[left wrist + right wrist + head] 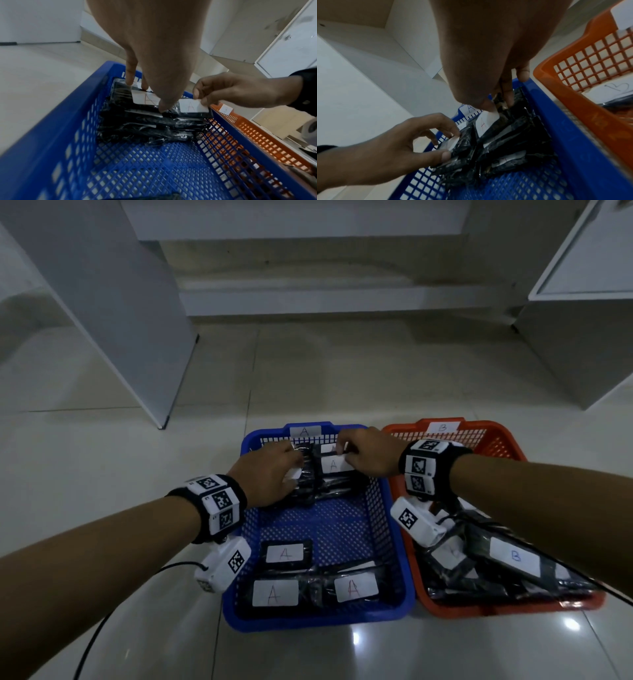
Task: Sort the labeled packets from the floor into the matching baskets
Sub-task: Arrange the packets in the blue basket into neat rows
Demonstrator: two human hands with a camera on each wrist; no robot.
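A blue basket (318, 623) tagged A and an orange basket (507, 440) tagged B stand side by side on the floor. Both hands are at the blue basket's far end, over two stacks of black packets. My left hand (270, 474) grips the top packet of the left stack (144, 98) between thumb and fingers. My right hand (366, 453) pinches the far edge of the A-labelled top packet of the right stack (334, 465), also seen in the right wrist view (483, 124). Three more A packets (274, 593) lie at the basket's near end. B packets (513, 556) fill the orange basket.
White cabinet panels stand at the left (113, 320) and right (582, 337), with a low white step (325, 299) behind the baskets. A black cable (102, 621) runs from my left wrist across the glossy tile floor (308, 371).
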